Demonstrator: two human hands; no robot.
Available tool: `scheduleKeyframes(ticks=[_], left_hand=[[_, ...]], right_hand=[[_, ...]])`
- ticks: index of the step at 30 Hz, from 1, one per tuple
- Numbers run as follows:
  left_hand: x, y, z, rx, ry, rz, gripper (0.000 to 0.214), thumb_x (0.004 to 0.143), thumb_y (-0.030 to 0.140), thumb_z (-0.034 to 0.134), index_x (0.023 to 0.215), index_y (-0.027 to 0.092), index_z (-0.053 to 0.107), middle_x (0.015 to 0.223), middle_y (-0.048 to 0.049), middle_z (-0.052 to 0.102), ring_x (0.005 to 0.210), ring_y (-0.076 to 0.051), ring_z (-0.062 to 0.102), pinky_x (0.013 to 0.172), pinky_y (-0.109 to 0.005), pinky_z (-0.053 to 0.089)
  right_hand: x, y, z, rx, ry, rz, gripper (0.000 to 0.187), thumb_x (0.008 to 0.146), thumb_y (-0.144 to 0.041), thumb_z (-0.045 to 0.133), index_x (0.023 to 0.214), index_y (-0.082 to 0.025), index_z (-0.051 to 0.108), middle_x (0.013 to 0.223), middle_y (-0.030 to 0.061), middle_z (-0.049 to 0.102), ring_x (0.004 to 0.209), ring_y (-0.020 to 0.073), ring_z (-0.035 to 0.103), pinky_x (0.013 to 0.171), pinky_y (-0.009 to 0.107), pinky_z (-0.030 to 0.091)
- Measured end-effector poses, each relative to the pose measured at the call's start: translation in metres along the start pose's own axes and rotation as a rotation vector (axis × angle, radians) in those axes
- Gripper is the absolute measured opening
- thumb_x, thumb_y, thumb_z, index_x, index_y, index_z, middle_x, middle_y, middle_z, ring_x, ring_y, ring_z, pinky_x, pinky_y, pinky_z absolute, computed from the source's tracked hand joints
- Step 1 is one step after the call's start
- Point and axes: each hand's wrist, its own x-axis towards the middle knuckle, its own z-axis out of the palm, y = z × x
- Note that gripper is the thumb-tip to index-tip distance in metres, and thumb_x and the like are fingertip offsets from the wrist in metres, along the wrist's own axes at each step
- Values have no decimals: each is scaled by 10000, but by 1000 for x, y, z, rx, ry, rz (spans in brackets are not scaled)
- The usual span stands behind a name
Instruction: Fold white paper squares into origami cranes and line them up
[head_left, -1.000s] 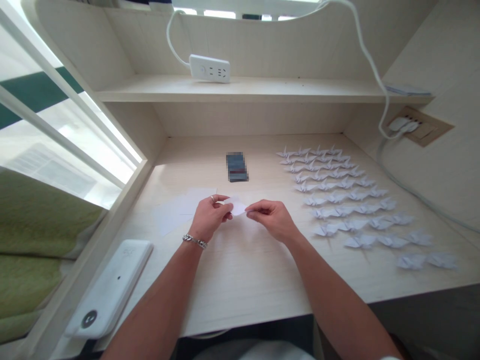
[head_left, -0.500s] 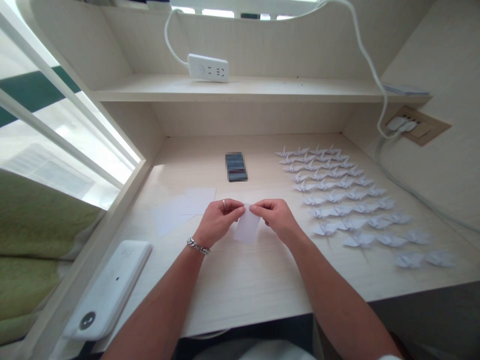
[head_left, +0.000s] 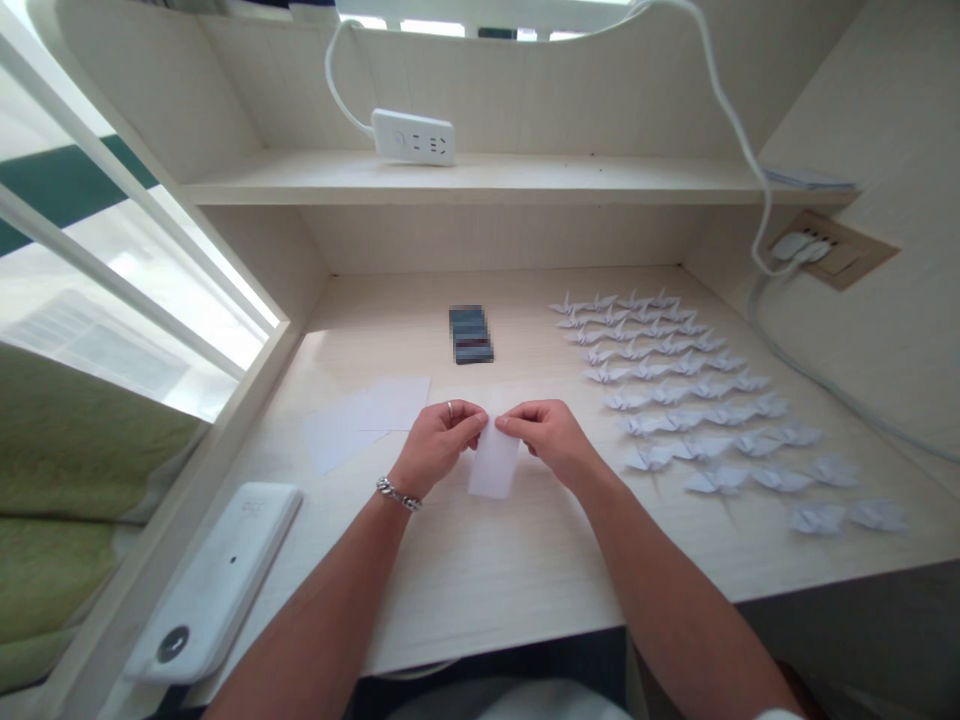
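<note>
The left hand (head_left: 439, 443) and right hand (head_left: 547, 437) both pinched the top edge of a small white rectangular paper sheet (head_left: 494, 466), which hung flat and uncreased above the middle of the pale wooden desk (head_left: 480, 560).

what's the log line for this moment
left hand: pinching paper sheet top edge | right hand: pinching same edge | paper cranes: rows at right

Pale wood-grain desk (head_left: 480, 570) fills centre and lower frame. Built-in shelf (head_left: 525, 182) runs across upper frame; back panel (head_left: 540, 95) same pale laminate. Window (head_left: 112, 290) with white bars at left, strong daylight, glare on desk's left edge. Right wall (head_left: 892, 130) pale, brown socket plate (head_left: 844, 255) upper right. Green textured surface (head_left: 67, 480) lower left, beyond the frame.
</note>
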Motion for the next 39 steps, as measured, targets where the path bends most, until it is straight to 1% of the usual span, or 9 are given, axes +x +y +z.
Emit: scheduleKeyframes(ticks=[7,12,16,19,21,24,27,31,39], left_hand=[[0,-3,-3,-76,-57,-51,225,770,340,649,680,134,658,549,9,549,534,-97,449,528,-240,361],[-1,-3,-2,-24,-69,-90,201,693,318,731,745,130,680,561,22,563,518,-85,465,514,-225,369],[1,-5,-3,-24,-17,-95,221,706,331,722,760,123,674,581,14,584,509,-79,476,504,-219,383],[2,-5,-4,-21,22,-96,243,711,347,721,763,116,671,585,5,595,511,-81,488,505,-220,401],[2,-5,-4,-27,65,-103,258,700,354,732,766,114,667,596,-2,606,523,-87,505,510,-222,418],[4,-7,-5,-73,161,-114,286,672,362,759,782,119,655,633,-9,626,558,-99,544,537,-231,460],[5,-10,-7,-129,233,-121,314,642,360,785,799,132,638,638,3,633,558,-97,560,557,-238,486],[6,-10,-8,-171,259,-128,331,598,330,816,784,142,618,637,10,648,561,-96,580,565,-226,491],[5,-9,-8,-185,255,-110,330,581,255,815,814,148,607,655,9,667,577,-105,607,568,-222,491]], right_hand=[[2,0,-1,31,44,8,205,657,-346,748,655,-142,722,468,-44,488,430,59,322,444,236,268],[3,1,-1,96,95,9,270,633,-392,772,703,-138,717,507,-38,514,438,61,322,441,235,272],[2,2,0,132,87,22,305,619,-422,784,691,-149,669,532,-46,512,443,61,328,438,231,261],[2,4,0,83,58,1,336,637,-436,772,589,-158,588,505,-62,450,450,62,323,444,231,253],[2,6,0,17,35,-11,331,668,-440,749,597,-159,589,510,-62,451,459,66,340,454,232,266],[2,9,0,-100,-54,5,314,709,-429,713,609,-155,600,528,-47,502,482,77,408,479,227,311],[3,11,1,-108,-119,61,285,714,-406,711,642,-155,596,585,-22,577,528,94,525,519,217,388],[2,8,3,-3,-81,145,266,694,-389,727,755,-156,614,638,1,630,530,105,596,514,210,438],[3,7,0,36,-58,106,261,676,-361,745,753,-139,632,557,-4,613,461,80,527,451,198,388]])
